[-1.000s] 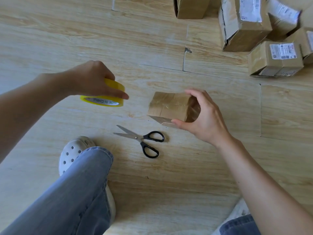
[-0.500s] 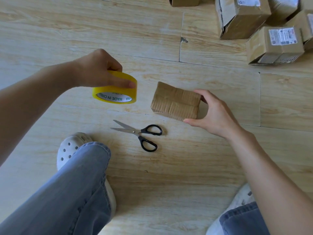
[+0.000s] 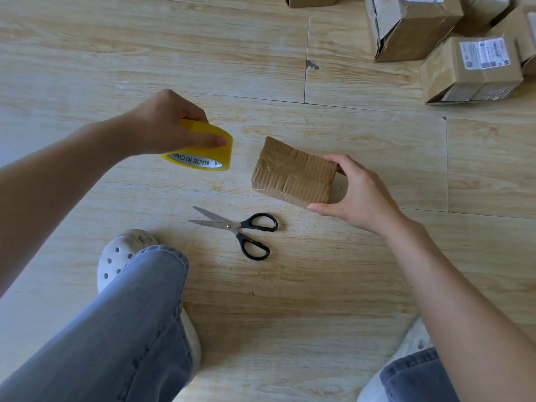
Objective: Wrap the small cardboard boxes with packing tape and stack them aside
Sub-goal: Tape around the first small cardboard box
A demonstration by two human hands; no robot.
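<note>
A small brown cardboard box [image 3: 293, 173] with shiny tape on its faces is held just above the wooden floor, tilted. My right hand [image 3: 356, 195] grips its right end between thumb and fingers. To the left, my left hand [image 3: 165, 126] holds a yellow roll of packing tape [image 3: 203, 153] from above, fingers curled over its rim. The roll and the box are apart by a hand's width. Black-handled scissors [image 3: 240, 229] lie open on the floor below them.
Several other cardboard boxes [image 3: 470, 69] with white labels sit at the top right; another box edge [image 3: 311, 0] shows at the top. My left leg in jeans and a white clog [image 3: 121, 256] are at the lower left, my right knee [image 3: 414, 375] at the lower right.
My left hand carried the tape roll right, closer to the box. My right hand turned the box so a ribbed, taped face shows.
</note>
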